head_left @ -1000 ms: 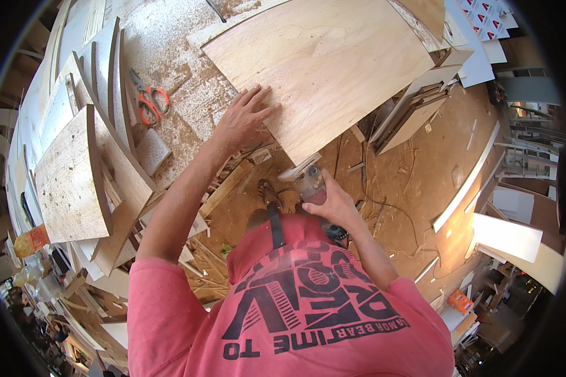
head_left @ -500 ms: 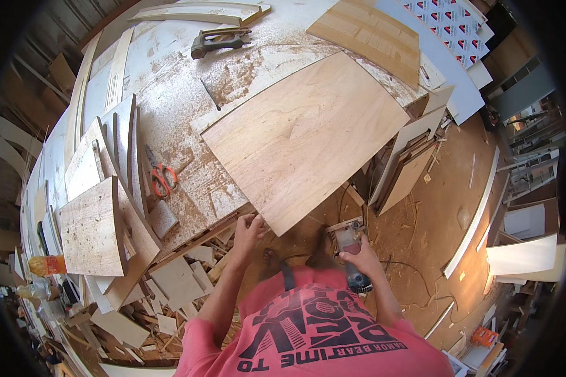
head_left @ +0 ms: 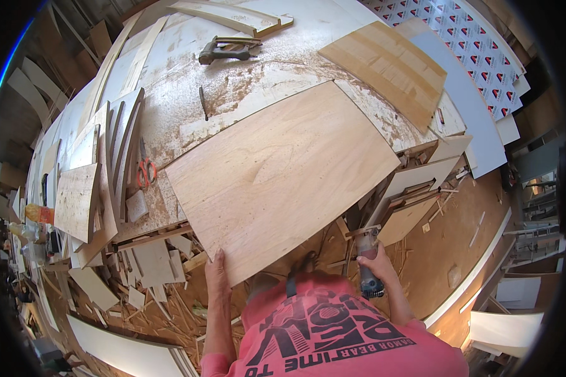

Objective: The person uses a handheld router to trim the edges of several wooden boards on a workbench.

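Observation:
A pale plywood panel lies across the front edge of the dusty white worktable, its near part overhanging. My left hand grips the panel's near-left edge by the corner. My right hand is closed round a power trimmer with a clear base, held out to the right, below the panel's near edge and apart from it. Orange-handled scissors lie left of the panel on the table.
A nail gun, a yellower board and printed sheets lie at the back and right. Stacked offcuts and a bottle are left. Below are scattered scraps, leaning boards and a cable.
My left hand has gone from resting on the panel to gripping its edge, and the panel has turned. The trimmer has moved rightward, away from the panel's corner. The view has shifted.

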`<state>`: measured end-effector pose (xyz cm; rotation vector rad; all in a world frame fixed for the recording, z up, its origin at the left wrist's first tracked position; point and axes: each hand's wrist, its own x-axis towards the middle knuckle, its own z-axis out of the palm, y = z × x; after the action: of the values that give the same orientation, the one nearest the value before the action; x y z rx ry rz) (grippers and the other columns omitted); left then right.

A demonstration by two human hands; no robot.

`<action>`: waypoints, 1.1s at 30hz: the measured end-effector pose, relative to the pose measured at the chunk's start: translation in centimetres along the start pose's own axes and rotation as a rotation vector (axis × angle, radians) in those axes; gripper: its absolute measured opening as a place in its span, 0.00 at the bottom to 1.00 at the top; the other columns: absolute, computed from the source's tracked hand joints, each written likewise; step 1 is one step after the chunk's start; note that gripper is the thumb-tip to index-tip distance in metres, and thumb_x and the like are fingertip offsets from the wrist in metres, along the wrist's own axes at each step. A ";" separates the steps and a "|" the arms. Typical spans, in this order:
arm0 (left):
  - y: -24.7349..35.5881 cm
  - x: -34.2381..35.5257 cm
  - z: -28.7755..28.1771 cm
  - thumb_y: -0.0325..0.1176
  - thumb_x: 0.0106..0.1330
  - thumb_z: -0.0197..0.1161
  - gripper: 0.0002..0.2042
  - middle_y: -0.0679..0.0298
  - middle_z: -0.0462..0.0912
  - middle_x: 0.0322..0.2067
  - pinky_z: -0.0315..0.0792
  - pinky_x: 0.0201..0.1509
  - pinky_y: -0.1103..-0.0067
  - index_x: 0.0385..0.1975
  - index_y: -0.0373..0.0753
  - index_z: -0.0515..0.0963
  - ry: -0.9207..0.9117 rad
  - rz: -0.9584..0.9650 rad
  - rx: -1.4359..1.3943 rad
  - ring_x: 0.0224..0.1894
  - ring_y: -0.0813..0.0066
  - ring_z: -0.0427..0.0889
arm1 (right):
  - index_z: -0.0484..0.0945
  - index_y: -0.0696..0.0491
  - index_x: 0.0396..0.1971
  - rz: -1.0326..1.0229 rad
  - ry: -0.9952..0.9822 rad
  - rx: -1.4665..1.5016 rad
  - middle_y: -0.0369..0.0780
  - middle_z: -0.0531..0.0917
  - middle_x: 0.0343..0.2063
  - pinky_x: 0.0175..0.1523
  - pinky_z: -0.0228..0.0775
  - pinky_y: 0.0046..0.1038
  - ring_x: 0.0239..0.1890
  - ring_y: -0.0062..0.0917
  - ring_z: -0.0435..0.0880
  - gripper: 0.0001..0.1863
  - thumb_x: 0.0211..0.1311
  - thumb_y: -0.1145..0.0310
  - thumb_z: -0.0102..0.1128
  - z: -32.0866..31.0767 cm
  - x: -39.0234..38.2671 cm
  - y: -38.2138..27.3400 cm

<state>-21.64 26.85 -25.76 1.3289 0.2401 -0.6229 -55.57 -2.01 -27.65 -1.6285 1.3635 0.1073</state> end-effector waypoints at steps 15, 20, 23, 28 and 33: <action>-10.0 -5.8 15.7 0.43 0.74 0.54 0.23 0.59 0.73 0.57 0.75 0.58 0.60 0.64 0.40 0.62 -0.127 -0.332 -0.263 0.57 0.62 0.75 | 0.52 0.59 0.69 -0.038 0.039 0.143 0.55 0.74 0.57 0.62 0.67 0.38 0.59 0.43 0.76 0.54 0.47 0.51 0.73 -6.5 3.4 4.2; -13.1 -6.4 22.8 0.44 0.76 0.49 0.23 0.55 0.71 0.58 0.71 0.61 0.63 0.61 0.32 0.64 -0.443 -0.582 -0.017 0.59 0.62 0.73 | 0.52 0.61 0.68 -0.008 0.080 0.237 0.55 0.74 0.57 0.63 0.67 0.37 0.59 0.41 0.76 0.55 0.46 0.49 0.74 -8.5 0.1 4.4; -13.4 -6.7 25.4 0.46 0.77 0.46 0.23 0.53 0.72 0.57 0.73 0.59 0.66 0.59 0.31 0.66 -0.630 -0.730 0.077 0.57 0.63 0.75 | 0.53 0.64 0.67 0.019 0.141 0.164 0.56 0.73 0.57 0.62 0.68 0.37 0.58 0.41 0.76 0.56 0.45 0.49 0.74 -9.4 -1.8 4.5; -9.0 -5.6 26.3 0.46 0.76 0.49 0.21 0.57 0.83 0.42 0.77 0.50 0.73 0.49 0.30 0.76 -1.065 -0.679 0.741 0.42 0.69 0.83 | 0.55 0.63 0.66 0.021 0.084 0.066 0.58 0.76 0.54 0.61 0.68 0.39 0.58 0.45 0.77 0.56 0.44 0.47 0.73 -9.6 -3.3 3.5; -1.4 0.4 23.0 0.38 0.74 0.54 0.14 0.61 0.83 0.35 0.73 0.48 0.78 0.47 0.31 0.78 -0.611 0.223 0.864 0.41 0.76 0.81 | 0.55 0.58 0.68 -0.029 0.071 0.140 0.57 0.77 0.53 0.61 0.68 0.40 0.58 0.48 0.77 0.55 0.43 0.47 0.73 -7.1 -3.7 2.6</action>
<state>-26.26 4.70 -21.54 1.8604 -0.7468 -0.9563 -62.41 -4.09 -23.25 -1.5465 1.3696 -0.0624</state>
